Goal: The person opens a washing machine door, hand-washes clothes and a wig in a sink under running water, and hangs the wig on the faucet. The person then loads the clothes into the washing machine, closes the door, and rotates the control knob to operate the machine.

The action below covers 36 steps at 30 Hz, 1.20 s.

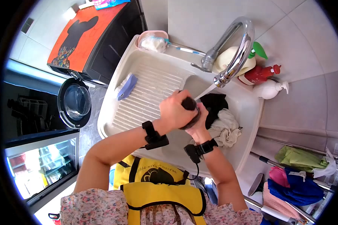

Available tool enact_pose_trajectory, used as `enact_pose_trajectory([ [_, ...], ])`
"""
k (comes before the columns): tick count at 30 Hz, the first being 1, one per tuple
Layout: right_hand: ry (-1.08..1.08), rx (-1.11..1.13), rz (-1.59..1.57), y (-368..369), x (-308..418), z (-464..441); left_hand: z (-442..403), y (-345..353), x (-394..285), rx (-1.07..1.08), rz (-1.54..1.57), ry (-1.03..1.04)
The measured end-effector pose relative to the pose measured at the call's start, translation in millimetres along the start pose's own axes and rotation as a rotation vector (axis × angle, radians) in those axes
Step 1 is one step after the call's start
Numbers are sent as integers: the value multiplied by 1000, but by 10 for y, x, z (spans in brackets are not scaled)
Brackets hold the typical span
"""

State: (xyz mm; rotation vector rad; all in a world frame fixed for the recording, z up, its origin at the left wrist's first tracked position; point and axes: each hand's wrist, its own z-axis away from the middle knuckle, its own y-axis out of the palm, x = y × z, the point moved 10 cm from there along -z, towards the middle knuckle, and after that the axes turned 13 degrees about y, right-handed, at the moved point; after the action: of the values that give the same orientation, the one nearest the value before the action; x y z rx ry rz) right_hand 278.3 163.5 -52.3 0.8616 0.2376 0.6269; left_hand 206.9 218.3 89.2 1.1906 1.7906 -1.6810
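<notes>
A dark, bunched-up cloth (189,104) is squeezed between my two hands over the sink (112,129). My left hand (174,110) is closed around its upper part, and my right hand (199,119) grips it from the other side. Water runs from the chrome faucet (234,56) close to the hands. Below and to the right, a black cloth (215,103) and a crumpled white cloth (226,129) lie in the basin. Whether the held cloth is a sock or another garment cannot be made out.
A blue scrub brush (127,87) lies on the ribbed washboard. Behind the faucet stand a cream bottle (229,62), a red bottle (256,76) and a white pump bottle (268,90). A pink dish (153,34) sits at the back corner. Laundry hangs on a rack (274,161) at right.
</notes>
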Motion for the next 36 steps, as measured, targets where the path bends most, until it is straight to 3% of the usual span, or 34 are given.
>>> enact_pose_trajectory([
  [5, 341, -204, 180, -635, -683, 211, 682, 263, 42, 305, -64, 12],
  [7, 573, -211, 290, -1031, -959, 268, 994, 480, 229, 472, -33, -59],
  [9, 481, -239, 364, -1252, -813, 316, 1208, 670, 479, 588, 22, -140],
  [12, 193, -341, 642, -1336, -235, 479, 1549, 864, 769, 845, 281, -586],
  [15, -192, -444, 1061, -1010, 211, 837, 1390, 846, 1084, 663, -23, -365],
  [17, -408, -547, 1436, -701, 305, 1198, 1269, 739, 1162, 580, -100, -387],
  [18, -627, -529, 1686, -532, 277, 1302, 1191, 665, 1112, 575, -130, -391],
  [21, -341, -446, 1687, -475, 117, 1391, 1045, 603, 1113, 565, -172, -289],
  [23, -301, -364, 1448, -537, 136, 1371, 950, 591, 1223, 558, -128, -291],
  [24, -280, -321, 1327, -577, 140, 1355, 887, 582, 1315, 490, 66, -402],
  [27, -282, -308, 1557, -592, 165, 1258, 599, 487, 1172, 318, 383, -547],
  [30, 3, -251, 1218, -632, 130, 978, 264, 540, 1010, 151, 503, -521],
  [33, 49, -519, 1102, -1267, 320, 480, 95, 452, 1047, -101, 604, -426],
  [34, 44, -675, 1255, -1706, 389, 294, 115, 385, 984, -24, 622, -463],
  [36, 40, -628, 1294, -1989, 334, -46, 245, 288, 1028, 4, 631, -431],
])
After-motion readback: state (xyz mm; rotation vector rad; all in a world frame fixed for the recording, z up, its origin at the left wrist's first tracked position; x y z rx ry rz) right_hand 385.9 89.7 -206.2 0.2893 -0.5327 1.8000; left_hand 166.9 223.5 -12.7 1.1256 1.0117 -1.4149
